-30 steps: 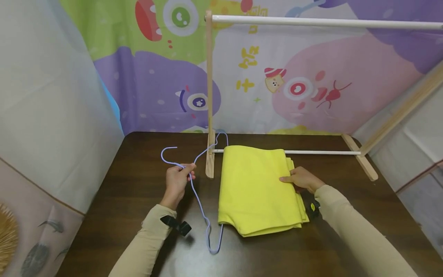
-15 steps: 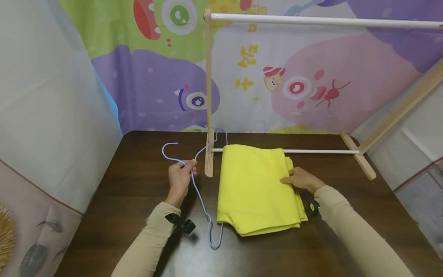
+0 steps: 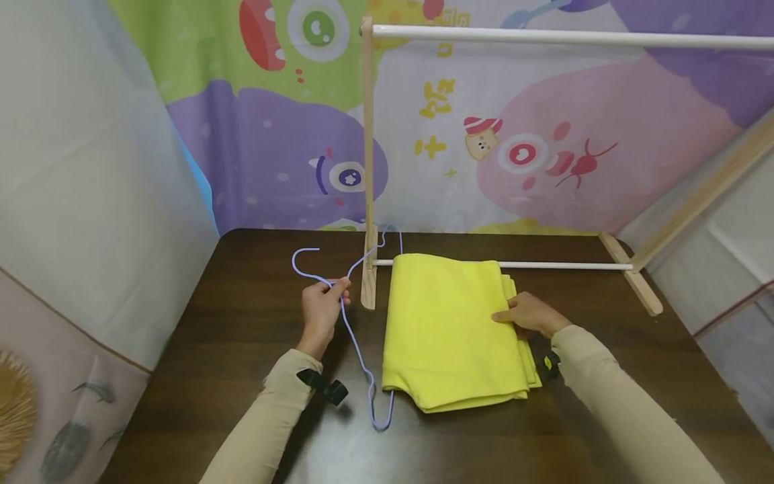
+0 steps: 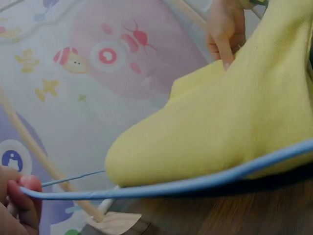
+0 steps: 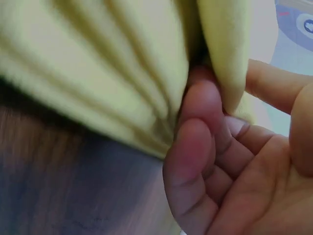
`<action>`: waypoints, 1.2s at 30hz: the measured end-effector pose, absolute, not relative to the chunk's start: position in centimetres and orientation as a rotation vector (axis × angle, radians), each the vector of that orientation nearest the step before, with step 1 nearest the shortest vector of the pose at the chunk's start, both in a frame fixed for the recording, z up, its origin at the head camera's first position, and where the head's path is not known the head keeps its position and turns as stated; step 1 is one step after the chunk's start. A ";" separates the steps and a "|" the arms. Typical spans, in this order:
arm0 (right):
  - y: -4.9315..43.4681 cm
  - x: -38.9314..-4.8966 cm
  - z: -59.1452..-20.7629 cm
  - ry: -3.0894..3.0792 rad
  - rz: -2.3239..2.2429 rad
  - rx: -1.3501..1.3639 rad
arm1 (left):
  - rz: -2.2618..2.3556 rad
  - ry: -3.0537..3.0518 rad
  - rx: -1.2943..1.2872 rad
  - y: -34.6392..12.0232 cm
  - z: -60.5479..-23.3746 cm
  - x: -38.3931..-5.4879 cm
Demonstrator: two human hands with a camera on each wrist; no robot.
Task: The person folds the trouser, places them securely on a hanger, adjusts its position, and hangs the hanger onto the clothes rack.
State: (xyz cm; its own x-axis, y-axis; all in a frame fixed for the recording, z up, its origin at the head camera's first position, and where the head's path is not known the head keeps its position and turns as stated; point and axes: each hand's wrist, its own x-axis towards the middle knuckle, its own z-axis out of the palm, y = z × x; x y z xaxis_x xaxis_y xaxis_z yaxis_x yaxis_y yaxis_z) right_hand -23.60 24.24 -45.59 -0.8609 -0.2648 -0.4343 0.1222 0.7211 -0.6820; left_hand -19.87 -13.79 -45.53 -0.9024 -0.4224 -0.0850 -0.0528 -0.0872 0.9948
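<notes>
My left hand [image 3: 322, 306] pinches a thin blue-purple wire clothes hanger [image 3: 353, 329] just below its hook, thumb against the fingers. The hanger's lower bar passes inside a folded yellow cloth [image 3: 450, 329], so that part is hidden; its two ends stick out at the cloth's left side. My right hand [image 3: 532, 314] grips the cloth's loose layers at the right edge, thumb on top. In the right wrist view the curled fingers [image 5: 195, 147] bunch the yellow fabric into creases. The left wrist view shows the cloth [image 4: 210, 127] draped over the hanger wire [image 4: 195, 183].
Behind the cloth stands a wooden rack with a white top rail [image 3: 544, 37], a low white bar [image 3: 568, 266] and wooden feet [image 3: 369, 286]. Everything is over a dark brown table [image 3: 230, 323]. A cartoon-printed curtain [image 3: 290, 148] hangs at the back.
My left hand and the hanger have shifted slightly to the right and away from me, toward the cloth. The right hand keeps its grip, and the cloth has barely moved.
</notes>
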 end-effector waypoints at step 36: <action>25.0 -22.8 -45.8 2.487 -0.920 0.018 | -2.478 -1.493 0.657 -13.3 -45.6 -19.9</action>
